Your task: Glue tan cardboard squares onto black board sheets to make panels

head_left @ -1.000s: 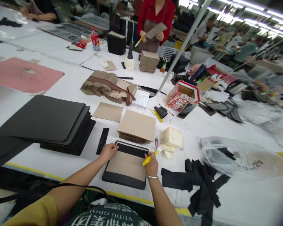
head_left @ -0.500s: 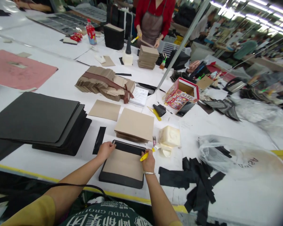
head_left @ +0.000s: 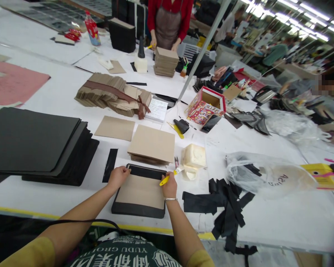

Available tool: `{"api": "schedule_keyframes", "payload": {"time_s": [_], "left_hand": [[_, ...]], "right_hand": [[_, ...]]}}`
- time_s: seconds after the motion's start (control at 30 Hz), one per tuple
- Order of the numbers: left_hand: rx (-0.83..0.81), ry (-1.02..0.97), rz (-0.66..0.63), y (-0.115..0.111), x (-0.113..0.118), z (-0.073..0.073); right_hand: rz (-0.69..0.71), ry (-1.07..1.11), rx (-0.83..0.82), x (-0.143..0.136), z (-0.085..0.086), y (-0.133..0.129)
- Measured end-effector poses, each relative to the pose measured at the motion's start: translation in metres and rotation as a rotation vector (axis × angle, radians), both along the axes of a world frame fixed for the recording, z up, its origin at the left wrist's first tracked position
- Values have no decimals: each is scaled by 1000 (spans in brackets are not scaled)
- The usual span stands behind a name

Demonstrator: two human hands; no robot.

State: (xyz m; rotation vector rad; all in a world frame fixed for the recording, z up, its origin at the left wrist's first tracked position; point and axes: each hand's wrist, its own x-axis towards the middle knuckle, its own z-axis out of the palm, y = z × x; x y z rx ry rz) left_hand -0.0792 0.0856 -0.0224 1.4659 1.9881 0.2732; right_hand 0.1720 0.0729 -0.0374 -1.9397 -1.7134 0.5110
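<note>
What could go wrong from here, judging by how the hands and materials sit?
1. The right hand holds the yellow brush while at the black-edged panel; any wet residue on its bristles might smear the panel.
2. The cardboard stack sits just beyond the panel, so a bump could shift it.
3. Some loose black strips reach over the table edge and might slip off.

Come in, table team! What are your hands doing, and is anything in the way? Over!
Left hand at far left corner of black-edged panel; right hand at far right, holding yellow brush. Panel lying flat. Stacked tan boards just beyond.
</note>
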Motion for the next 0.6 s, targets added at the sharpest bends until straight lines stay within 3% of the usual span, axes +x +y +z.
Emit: {"api": "schedule_keyframes", "payload": {"time_s": [0.1,0.17,0.23,0.3,0.37,0.4,0.5,0.6], "left_hand": [[17,61,-26,0,-2,6],[138,169,-110,-4,1,9],[329,251,-323,-11,10,9],[465,231,-623,-20,23,3],[482,190,-841,-30,32,-4],[455,195,-878,-34,33,-6],[332,276,-764,-43,14,4],[368,282,-632,-53,-35,50]], "right_hand": [[-23,-47,10,1,4,1],[-32,-90,91,-1,5,-2],[30,-95,202,-9,4,-7],[177,-65,270,-20,2,-14],[308,-49,284,-32,-2,-22],[339,-54,279,-35,-3,-26],[298,-84,257,-26,-7,-38],[244,-79,246,4,-12,-43]]}}
